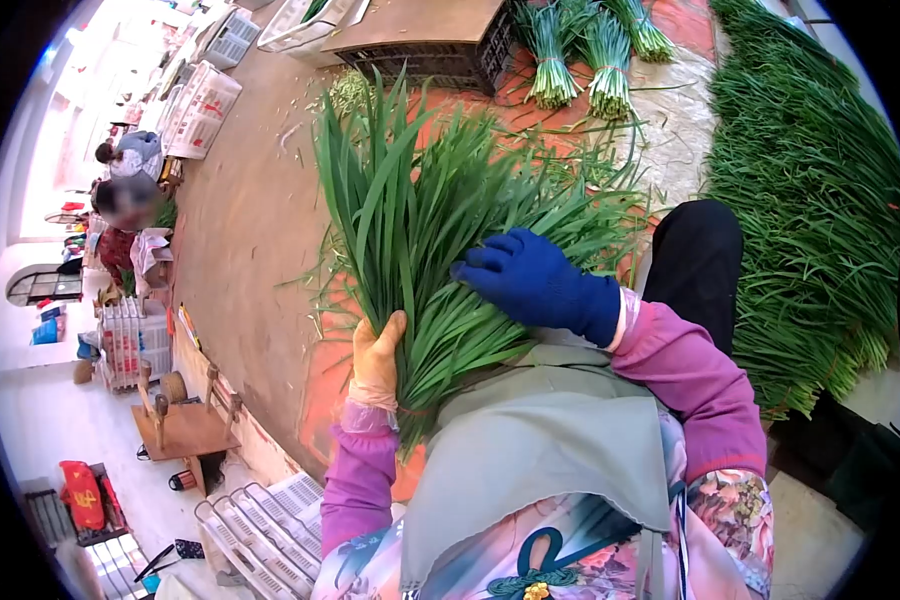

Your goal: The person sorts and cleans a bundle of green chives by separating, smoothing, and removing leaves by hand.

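Grey apron [545, 440] nearest, left hand [376, 358] clasps leaves [395, 220], right hand [538, 278] atop, grip unclear, above littered brown floor [238, 240].

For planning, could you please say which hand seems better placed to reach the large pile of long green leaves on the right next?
Probably the blue-gloved right hand: it lies nearer the pile, while the pale-yellow-gloved left hand grips a green leafy bunch.

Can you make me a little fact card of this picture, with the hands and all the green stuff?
Left hand: pale yellow glove, gripping long green leaves
Right hand: dark blue glove, at the leaves; grip unclear
Picture's right side: big pile of greens
Picture's top: tied bundles with pale stems
Clothes: greyish apron, purple sleeves
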{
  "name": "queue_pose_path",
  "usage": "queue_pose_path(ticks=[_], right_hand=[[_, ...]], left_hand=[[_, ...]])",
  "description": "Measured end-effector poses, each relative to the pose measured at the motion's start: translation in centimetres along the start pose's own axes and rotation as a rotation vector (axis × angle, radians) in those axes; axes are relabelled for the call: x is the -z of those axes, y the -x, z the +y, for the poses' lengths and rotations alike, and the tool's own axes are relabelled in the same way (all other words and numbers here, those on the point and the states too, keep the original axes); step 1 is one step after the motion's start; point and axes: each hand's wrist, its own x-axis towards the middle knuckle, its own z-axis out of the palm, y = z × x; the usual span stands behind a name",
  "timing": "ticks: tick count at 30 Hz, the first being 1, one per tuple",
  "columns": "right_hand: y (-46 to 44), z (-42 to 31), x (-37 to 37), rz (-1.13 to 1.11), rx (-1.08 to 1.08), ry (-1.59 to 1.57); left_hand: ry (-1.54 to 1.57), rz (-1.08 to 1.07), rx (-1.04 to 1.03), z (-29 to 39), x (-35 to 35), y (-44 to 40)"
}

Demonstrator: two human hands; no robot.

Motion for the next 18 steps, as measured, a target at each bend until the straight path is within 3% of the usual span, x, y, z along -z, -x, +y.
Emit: queue_pose_path(ticks=[1,3,4,6,10,18], right_hand=[[-0.2,0.2,0.2,-0.003,0.001,-0.002],[-0.9,1.3,0.9,0.253,-0.073,-0.445],[-1.5,1.7,1.4,0.254,-0.07,-0.445],[-2.7,2.4,2.8,0.519,-0.099,-0.444],[-4.0,3.7,5.1,0.311,-0.443,-0.067],[-4.4,5.1,4.6,0.137,-0.371,-0.043]], left_hand=[[-0.012,-0.005,0.005,0.0,0.0,0.0],[-0.032,0.007,-0.002,-0.1,-0.2,0.0],[-0.055,0.017,-0.012,-0.1,-0.3,0.0],[-0.06,0.012,-0.032,-0.6,-0.1,-0.1],[-0.083,0.016,-0.079,-0.5,-0.7,-0.1],[-0.134,0.02,-0.099,-0.8,-0.8,-0.1]])
